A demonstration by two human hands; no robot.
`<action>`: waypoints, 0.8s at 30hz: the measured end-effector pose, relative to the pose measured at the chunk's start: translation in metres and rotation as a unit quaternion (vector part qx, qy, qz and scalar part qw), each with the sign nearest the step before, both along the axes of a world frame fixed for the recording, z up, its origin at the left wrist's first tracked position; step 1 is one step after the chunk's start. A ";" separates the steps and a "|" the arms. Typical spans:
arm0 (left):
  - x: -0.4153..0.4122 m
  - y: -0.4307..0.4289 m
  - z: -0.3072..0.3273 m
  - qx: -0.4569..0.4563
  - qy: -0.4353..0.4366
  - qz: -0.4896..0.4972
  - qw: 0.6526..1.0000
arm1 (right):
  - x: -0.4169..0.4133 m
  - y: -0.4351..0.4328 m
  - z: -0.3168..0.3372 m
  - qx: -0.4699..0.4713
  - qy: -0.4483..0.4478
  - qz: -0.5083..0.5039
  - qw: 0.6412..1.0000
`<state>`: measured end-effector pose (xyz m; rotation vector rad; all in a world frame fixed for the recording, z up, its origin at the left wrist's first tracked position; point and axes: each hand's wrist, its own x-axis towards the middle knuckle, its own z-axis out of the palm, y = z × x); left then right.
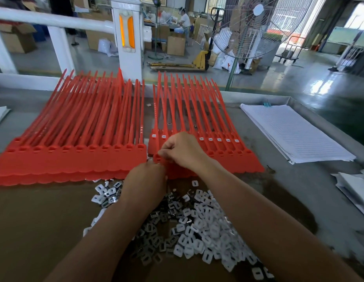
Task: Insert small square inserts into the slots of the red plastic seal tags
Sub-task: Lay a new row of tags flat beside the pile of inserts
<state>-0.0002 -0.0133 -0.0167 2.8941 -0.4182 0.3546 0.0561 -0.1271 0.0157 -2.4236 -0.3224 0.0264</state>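
Observation:
Two sheets of joined red seal tags lie side by side, the left sheet (71, 157) and the right sheet (234, 159), tails pointing away from me. Several heads on the right sheet hold white inserts (218, 140). A loose pile of small white square inserts (199, 226) lies on brown cardboard near me. My right hand (183, 151) hovers over the right sheet's left heads with fingertips pinched together, apparently on an insert that I cannot see. My left hand (145, 180) is at the sheet's near edge, fingers curled down and hidden; what it holds cannot be told.
A stack of lined white paper (295, 133) lies to the right, more white sheets (352, 186) at the right edge. A white railing post (128, 37) and a floor fan (256, 25) stand beyond the table. A person works far behind.

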 end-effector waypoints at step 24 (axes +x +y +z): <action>0.001 0.002 -0.009 -0.013 -0.032 -0.007 0.999 | 0.012 0.012 -0.019 -0.056 0.007 0.002 0.998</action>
